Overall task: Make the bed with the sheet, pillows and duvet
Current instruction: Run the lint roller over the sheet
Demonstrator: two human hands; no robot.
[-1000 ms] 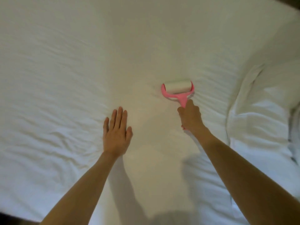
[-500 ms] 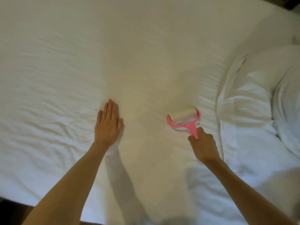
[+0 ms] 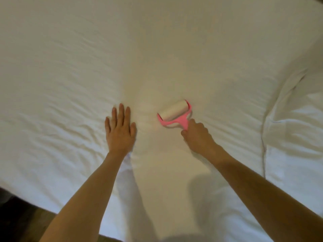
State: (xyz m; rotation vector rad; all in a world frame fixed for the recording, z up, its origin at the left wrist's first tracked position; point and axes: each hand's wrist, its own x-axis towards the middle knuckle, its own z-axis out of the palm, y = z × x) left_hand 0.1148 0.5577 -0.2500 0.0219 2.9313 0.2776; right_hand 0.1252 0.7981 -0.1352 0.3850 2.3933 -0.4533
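While the left hand point(image 3: 120, 131) lies flat on the white sheet point(image 3: 157, 49), palm down, its fingers are straight and close together, with the thumb set slightly out to the right. The sheet covers the bed from the near edge to the far side and is creased in fine ripples, most thickly to the left of that hand. Just to the right, the right hand point(image 3: 197, 135) grips the pink handle of a lint roller point(image 3: 174, 113), its fingers curled tight round it, so that only the upper part of the handle shows. The roller's white drum rests on the sheet, tilted with its right end farther away, and stands apart from the left hand. A bunched white duvet point(image 3: 293, 128) lies heaped along the right side of the bed, its folded edge running from far to near beside the right forearm. Dark floor point(image 3: 17, 215) shows past the near left edge of the bed.
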